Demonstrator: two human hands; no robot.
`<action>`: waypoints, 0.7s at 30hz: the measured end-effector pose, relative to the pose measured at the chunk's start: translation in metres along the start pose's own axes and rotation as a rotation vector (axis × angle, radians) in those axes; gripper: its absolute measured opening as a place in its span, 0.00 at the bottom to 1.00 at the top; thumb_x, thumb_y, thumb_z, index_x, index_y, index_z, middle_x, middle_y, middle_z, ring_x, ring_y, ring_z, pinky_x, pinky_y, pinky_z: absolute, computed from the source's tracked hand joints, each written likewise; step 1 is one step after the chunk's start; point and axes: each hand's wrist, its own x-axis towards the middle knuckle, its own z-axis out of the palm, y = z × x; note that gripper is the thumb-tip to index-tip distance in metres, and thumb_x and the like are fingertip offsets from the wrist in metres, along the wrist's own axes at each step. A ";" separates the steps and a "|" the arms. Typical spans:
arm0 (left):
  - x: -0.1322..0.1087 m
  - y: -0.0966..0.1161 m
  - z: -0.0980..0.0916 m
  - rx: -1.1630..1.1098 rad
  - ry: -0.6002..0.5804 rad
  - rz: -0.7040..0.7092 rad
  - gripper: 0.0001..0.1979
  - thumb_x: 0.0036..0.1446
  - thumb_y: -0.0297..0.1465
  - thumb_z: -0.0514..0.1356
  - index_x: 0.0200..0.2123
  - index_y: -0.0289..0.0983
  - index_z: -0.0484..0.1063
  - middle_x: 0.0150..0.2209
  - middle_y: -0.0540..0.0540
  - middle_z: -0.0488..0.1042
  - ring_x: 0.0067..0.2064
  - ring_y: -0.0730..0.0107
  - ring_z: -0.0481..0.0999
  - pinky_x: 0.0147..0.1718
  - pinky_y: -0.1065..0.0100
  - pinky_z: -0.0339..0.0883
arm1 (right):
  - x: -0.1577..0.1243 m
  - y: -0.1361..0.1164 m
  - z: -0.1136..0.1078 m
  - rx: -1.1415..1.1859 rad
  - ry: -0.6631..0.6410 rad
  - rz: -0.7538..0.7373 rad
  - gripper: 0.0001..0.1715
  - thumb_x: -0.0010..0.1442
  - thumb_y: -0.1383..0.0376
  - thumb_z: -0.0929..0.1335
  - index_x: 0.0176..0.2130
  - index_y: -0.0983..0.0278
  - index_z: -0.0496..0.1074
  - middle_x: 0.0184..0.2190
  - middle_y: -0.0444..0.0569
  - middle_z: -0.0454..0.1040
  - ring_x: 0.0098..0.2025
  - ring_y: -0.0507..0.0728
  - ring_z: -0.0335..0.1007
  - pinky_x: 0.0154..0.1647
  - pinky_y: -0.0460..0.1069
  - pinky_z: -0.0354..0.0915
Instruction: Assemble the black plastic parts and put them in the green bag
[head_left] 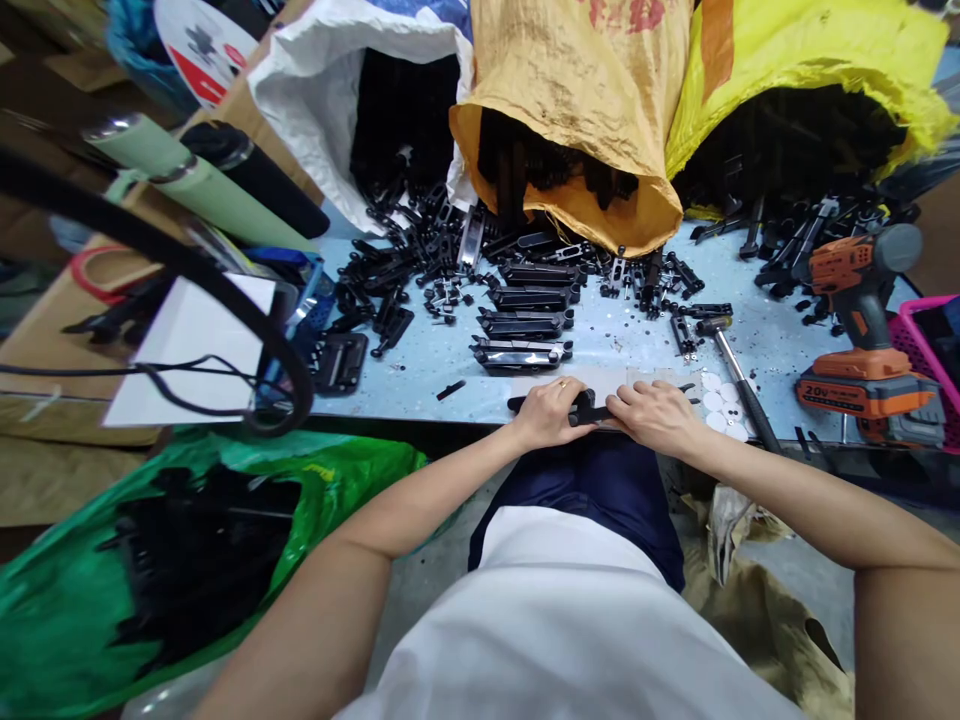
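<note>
At the table's front edge, my left hand [553,412] is closed around a black plastic part [589,410]. My right hand [654,414] grips the same dark piece from the other side, its fingers bent over it. Dark ends stick out beyond both hands; the middle is partly covered by fingers. Just behind the hands lies a row of several folded black parts [522,353], stacked away from me. A small black strip [451,389] rests to the left, and round white stickers [721,400] lie on a sheet beside my right hand.
A hammer [739,385] and an orange cordless drill [862,330] are on the right. White [300,90], orange [577,90] and yellow sacks [810,50] spill black parts at the back. A black cable [225,290] arches on the left above a green bag [360,465].
</note>
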 end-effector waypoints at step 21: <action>0.002 0.010 0.005 0.046 -0.030 -0.104 0.14 0.53 0.42 0.55 0.35 0.36 0.63 0.33 0.44 0.71 0.38 0.62 0.73 0.33 0.65 0.66 | -0.002 -0.001 0.010 -0.042 0.091 0.029 0.18 0.65 0.61 0.55 0.37 0.65 0.69 0.29 0.52 0.70 0.31 0.54 0.62 0.29 0.49 0.43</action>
